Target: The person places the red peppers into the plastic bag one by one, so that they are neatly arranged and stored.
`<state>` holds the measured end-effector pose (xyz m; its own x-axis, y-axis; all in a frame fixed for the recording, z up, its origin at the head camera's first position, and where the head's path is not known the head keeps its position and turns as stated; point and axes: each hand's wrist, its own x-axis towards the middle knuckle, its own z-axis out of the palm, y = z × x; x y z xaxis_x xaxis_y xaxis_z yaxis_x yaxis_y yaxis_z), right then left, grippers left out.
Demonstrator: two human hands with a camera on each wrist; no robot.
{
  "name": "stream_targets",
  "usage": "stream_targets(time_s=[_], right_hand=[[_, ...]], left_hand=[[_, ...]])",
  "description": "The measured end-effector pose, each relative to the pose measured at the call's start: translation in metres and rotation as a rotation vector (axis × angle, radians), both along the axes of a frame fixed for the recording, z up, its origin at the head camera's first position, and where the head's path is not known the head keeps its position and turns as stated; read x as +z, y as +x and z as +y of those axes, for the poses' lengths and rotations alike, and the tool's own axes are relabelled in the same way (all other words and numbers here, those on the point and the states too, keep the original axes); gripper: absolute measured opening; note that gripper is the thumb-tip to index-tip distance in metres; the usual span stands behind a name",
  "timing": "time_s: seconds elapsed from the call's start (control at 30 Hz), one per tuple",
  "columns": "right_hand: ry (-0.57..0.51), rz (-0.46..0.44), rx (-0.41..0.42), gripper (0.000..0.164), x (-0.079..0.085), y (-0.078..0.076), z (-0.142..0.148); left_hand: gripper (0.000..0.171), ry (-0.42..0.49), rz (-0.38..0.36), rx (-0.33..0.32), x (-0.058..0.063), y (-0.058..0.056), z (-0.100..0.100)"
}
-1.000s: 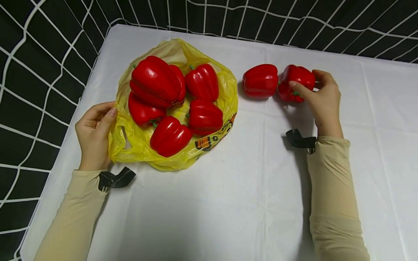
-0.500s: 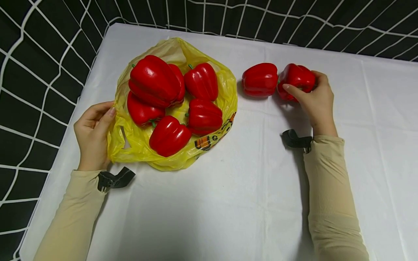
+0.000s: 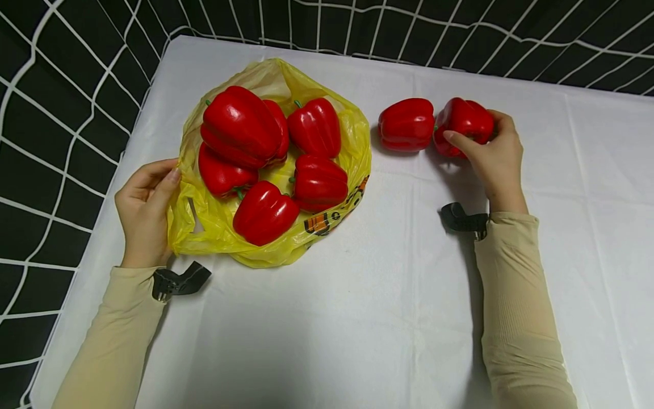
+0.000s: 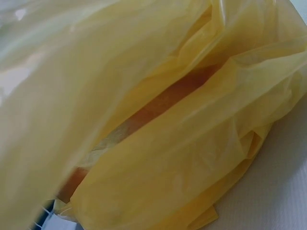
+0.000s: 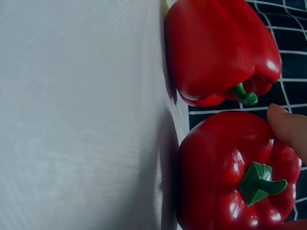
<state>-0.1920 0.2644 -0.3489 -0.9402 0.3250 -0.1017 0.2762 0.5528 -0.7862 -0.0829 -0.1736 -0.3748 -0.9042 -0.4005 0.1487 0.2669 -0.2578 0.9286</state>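
My left hand pinches the left edge of a yellow plastic bag, which lies spread wide with several red bell peppers inside. Yellow film fills most of the left wrist view, so the left fingers are hidden there. On the right, my right hand grips a red bell pepper between thumb and fingers. In the right wrist view that pepper shows its green stem, with the thumb against its side. A second loose bell pepper lies just left of the held one.
A white cloth covers the table. Dark panels with a white grid stand along the back and the left side. Each wrist wears a small black camera mount.
My right hand has shifted slightly left around the bell pepper, which has turned a little. The left hand and the yellow bag stay nearly as they were.
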Motion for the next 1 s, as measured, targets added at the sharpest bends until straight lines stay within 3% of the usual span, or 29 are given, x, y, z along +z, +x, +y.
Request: stream_targets(time_s=[0.37,0.6,1.0], right_hand=[[-0.091,0.084,-0.042,0.074,0.006,0.002,0.001],[-0.092,0.133,-0.075,0.071,0.015,0.004,-0.002],[-0.138,0.213,-0.056,0.070,0.031,0.010,-0.010]], left_hand=[[0.011,0.008,0.002,0.003,0.000,0.000,0.001],[0.010,0.008,0.003,0.003,0.001,0.000,0.001],[0.011,-0.012,-0.006,0.010,0.001,0.000,0.001]])
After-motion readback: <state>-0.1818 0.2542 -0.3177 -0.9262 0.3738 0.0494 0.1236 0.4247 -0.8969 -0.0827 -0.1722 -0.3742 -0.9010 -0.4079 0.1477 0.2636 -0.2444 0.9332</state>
